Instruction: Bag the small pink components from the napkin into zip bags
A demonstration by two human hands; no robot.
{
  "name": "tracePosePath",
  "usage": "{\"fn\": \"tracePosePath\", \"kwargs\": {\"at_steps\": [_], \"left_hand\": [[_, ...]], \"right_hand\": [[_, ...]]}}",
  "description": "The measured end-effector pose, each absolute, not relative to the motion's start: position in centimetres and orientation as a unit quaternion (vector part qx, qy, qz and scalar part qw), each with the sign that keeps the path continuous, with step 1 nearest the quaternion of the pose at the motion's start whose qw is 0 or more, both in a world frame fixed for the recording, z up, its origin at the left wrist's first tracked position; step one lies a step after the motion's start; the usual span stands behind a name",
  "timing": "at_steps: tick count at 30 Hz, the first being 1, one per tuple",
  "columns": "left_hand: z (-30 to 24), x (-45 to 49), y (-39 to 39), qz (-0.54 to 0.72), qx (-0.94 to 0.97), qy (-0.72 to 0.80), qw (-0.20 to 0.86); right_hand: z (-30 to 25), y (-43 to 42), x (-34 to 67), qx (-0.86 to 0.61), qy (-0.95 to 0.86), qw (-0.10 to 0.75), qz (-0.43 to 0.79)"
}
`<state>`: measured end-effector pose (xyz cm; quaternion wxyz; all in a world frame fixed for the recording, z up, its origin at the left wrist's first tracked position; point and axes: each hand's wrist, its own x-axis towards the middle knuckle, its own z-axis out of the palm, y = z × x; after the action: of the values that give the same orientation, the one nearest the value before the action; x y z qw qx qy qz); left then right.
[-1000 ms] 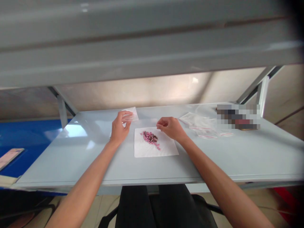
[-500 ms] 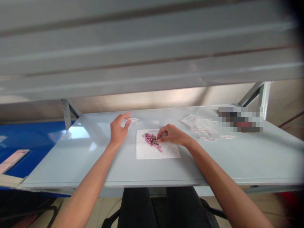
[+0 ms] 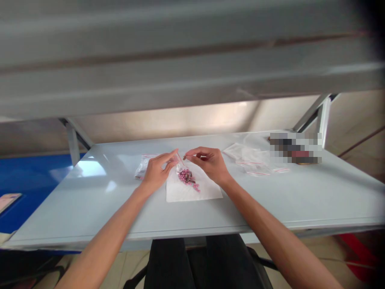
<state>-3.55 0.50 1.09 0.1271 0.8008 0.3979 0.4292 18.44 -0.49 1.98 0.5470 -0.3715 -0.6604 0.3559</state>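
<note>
My left hand (image 3: 161, 168) grips a small clear zip bag (image 3: 180, 163) with a red line along its top, tilted above the white sheet (image 3: 195, 196). Close to the bag's mouth, my right hand (image 3: 209, 162) pinches a small dark brown piece (image 3: 184, 157) between thumb and fingertips; its exact kind is too small to tell. Below both hands, a pile of pink beads (image 3: 184, 175) mixed with dark brown pieces (image 3: 190, 180) lies on the sheet. Left of my left hand, partly covered by it, rests another zip bag (image 3: 142, 166) with something dark and pink inside.
Several flat clear zip bags (image 3: 254, 160) lie overlapping on the grey table (image 3: 255, 208) to the right. Beyond them sits a blurred-out object (image 3: 296, 150). A metal shelf (image 3: 180, 80) hangs low over the table's far side. A blue surface (image 3: 33, 172) adjoins at left.
My right hand has lifted from the pile with a dark piece. My left hand has moved right with the bag, over the sheet. The other bag at left has come into view.
</note>
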Motion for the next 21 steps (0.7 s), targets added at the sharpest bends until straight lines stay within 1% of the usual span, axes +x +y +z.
{"fn": "tracePosePath", "kwargs": {"at_steps": [4,9,12,16,19,21], "left_hand": [[0.9,-2.9,0.2,0.443,0.791,0.387,0.168],[1.6,-2.3,-0.4,0.437,0.777,0.373,0.257],[1.9,-2.4,-0.5,0.438,0.763,0.392,0.269],[2.0,-2.9,0.0,0.463,0.719,0.426,0.294],[2.2,-3.2,0.2,0.467,0.705,0.428,0.320],[2.5,-3.2,0.2,0.460,0.712,0.426,0.316]], "right_hand": [[2.0,-0.9,18.2,-0.392,-0.685,0.531,0.307],[1.7,-0.9,17.9,-0.376,-0.722,0.520,0.259],[1.7,-0.9,17.8,-0.351,-0.737,0.503,0.284],[2.0,-0.8,18.4,-0.348,-0.708,0.482,0.382],[1.9,-0.1,19.9,-0.410,-0.702,0.462,0.353],[1.8,0.3,21.1,-0.419,-0.745,0.399,0.331]]}}
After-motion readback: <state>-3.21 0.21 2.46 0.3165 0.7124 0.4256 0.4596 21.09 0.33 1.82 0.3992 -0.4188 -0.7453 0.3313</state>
